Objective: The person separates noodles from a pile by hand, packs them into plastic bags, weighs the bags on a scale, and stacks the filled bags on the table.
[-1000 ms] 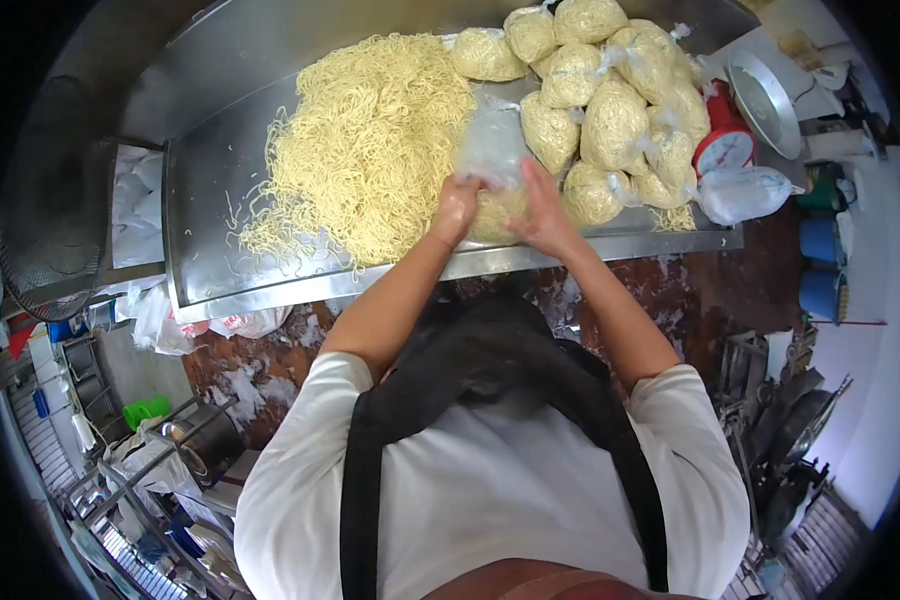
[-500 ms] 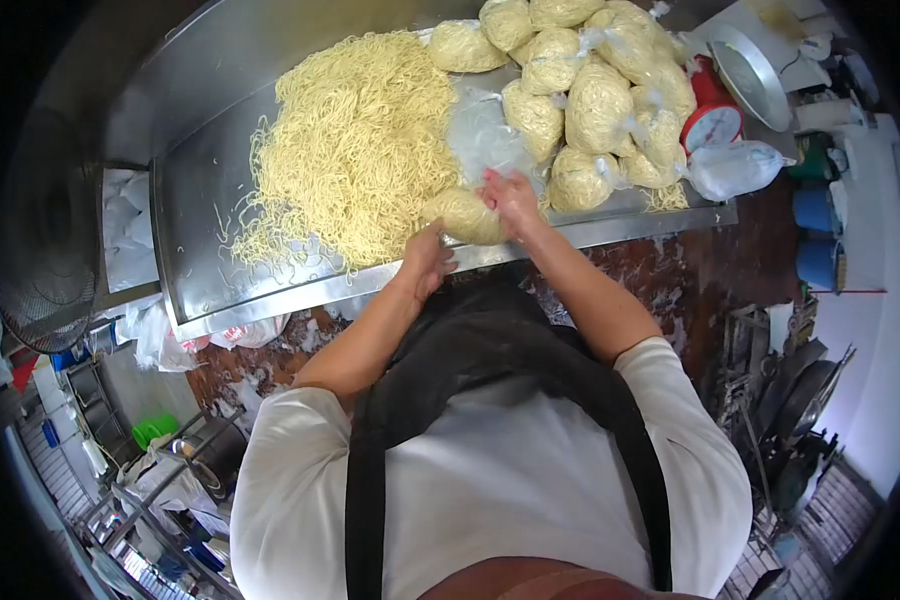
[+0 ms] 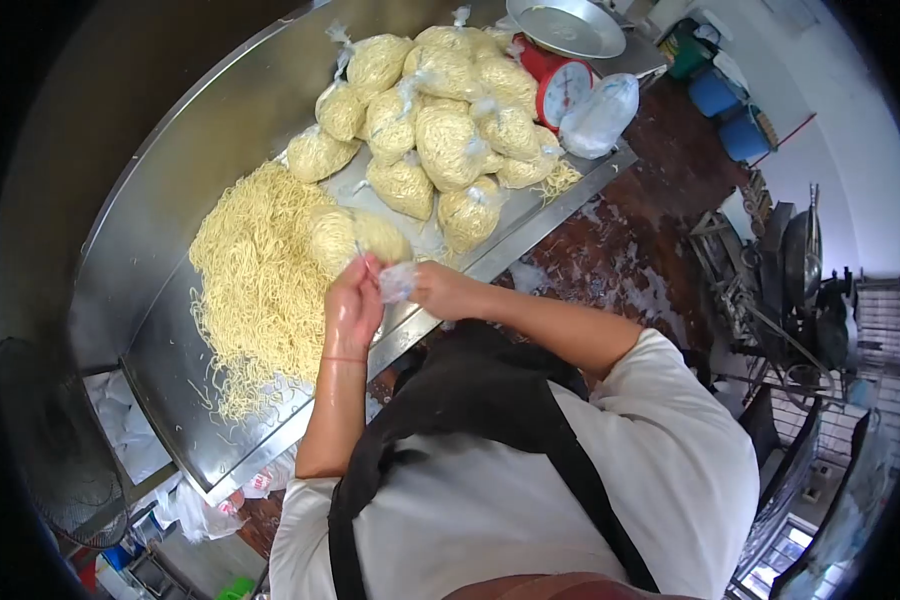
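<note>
Rnd clr plastic bag (image 3: 380, 236), stringy noodles (image 3: 255, 265) (piled)

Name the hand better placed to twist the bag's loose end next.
Probably the right hand: it is at the loose plastic end, while the left hand is nearer the bag's filled part.

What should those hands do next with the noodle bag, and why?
Maybe pull the noodle bag tight where it's gathered. The left hand seems to pinch it there, and the right hand holds its clear plastic end. I can't make out a knot there, while several piled bags look gathered closed.
</note>
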A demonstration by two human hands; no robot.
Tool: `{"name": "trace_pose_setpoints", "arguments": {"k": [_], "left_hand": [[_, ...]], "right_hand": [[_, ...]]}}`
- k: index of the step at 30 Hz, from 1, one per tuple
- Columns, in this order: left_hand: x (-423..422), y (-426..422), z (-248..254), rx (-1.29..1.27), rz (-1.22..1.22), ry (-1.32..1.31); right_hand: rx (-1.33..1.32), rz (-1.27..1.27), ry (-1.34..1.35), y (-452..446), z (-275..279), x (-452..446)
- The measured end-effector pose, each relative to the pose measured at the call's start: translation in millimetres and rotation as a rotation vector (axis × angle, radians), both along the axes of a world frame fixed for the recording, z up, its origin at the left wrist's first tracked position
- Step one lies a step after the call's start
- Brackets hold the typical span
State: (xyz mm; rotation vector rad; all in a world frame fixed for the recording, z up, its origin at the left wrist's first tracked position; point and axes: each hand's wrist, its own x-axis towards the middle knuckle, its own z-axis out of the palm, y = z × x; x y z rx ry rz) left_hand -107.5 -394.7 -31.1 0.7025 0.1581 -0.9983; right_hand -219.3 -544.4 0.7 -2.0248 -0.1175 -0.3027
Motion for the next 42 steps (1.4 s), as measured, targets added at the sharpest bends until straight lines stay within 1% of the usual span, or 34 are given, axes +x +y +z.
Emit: {"name": "trace_pose_setpoints", "arguments": {"k": [1,3,4,5,6,7,9,10,11,14,17,20,23,24,26,27,29,30,32,33,36,37,40,41,42], "left_hand": [[-10.5,5.0,16.3,0.159,-0.088,-0.137],[-14.9,15.1,-12.8,0.452,-0.255,-0.681],[-16.1,25.6,-23.9,0.619,-0.336,-0.938],[-16.8,29.6,-10.9,0.739,-0.451,-1.163],[-17.9,26.3,0.7,0.852,-0.583,-1.376],[-22.1,22.9,-3.5,0.864,-0.546,-1.395],[-20.9,12.0,-19.6,0.871,-0.439,-1.462],[-19.8,7.8,-38.4,0.865,-0.374,-1.504],[-16.9,6.1,-53.5,0.851,-0.309,-1.552],[-12.4,9.7,-77.4,0.833,-0.128,-1.491],[-7.0,16.7,-81.0,0.786,-0.186,-1.302],[-15.5,15.3,-88.7,0.92,-0.196,-1.395],[-16.1,10.0,-85.1,0.865,-0.076,-1.088],[-18.0,10.2,-82.8,0.842,-0.063,-1.075],[-18.2,6.0,-78.6,0.8,-0.023,-1.053],[-19.8,2.4,-78.8,0.79,-0.013,-1.072],[-21.0,-7.7,-78.5,0.76,0.003,-1.115],[-17.8,-12.4,-78.6,0.78,-0.026,-1.111],[-14.4,-21.0,-78.2,0.811,-0.087,-1.1],[-10.4,-22.3,-85.5,0.845,-0.08,-1.174],[-9.0,-23.7,-74.0,0.826,-0.063,-1.167],[-8.7,-23.1,-71.5,0.855,-0.089,-1.114],[-22.0,-27.8,-55.5,0.79,-0.05,-1.62],[-29.1,-30.4,-46.4,0.789,-0.106,-1.575],[-32.8,-33.4,-43.1,0.785,-0.084,-1.59]], "right_hand": [[0.228,0.051,0.064,-8.4,-17.3,-9.7],[0.951,-0.011,0.689,-24.8,-37.9,-8.6],[0.849,-0.052,0.664,-24.8,-51.9,-1.4],[0.746,-0.085,0.641,-22.1,-64.0,8.2],[0.401,-0.08,0.394,-23.8,-71.3,21.4],[0.068,-0.077,0.132,-22.1,-78.4,34.1],[-0.129,-0.109,0.12,-13.6,-94.2,55.0],[-0.234,-0.139,0.11,-10.0,-103.4,60.7],[-0.306,-0.083,0.133,-6.9,-116.0,63.8],[-0.081,-0.21,0.12,5.6,-100.0,57.3],[0.151,-0.193,0.044,20.1,-109.3,39.0],[-0.139,-0.124,-0.017,9.4,-100.1,29.4],[-0.069,-0.117,0.089,5.7,-99.5,35.2],[-0.026,-0.122,0.137,6.6,-102.6,36.2],[0.13,-0.068,0.326,-2.7,-107.2,42.4],[0.208,-0.04,0.423,-8.7,-111.7,43.6],[0.241,0.088,0.467,-23.8,-119.4,43.5],[0.251,0.147,0.484,-32.2,-121.4,45.3],[0.253,0.203,0.355,-36.2,-126.6,43.5],[0.251,0.233,0.289,-35.8,-128.1,43.9],[-0.06,0.069,0.014,-29.3,-133.6,44.9],[-0.004,-0.067,-0.049,-25.3,-104.0,36.8],[-0.115,-0.055,-0.219,-36.9,-98.4,40.7],[-0.134,-0.044,-0.128,-37.0,-96.9,39.9],[-0.1,-0.034,-0.134,-35.1,-88.4,38.8]]}}
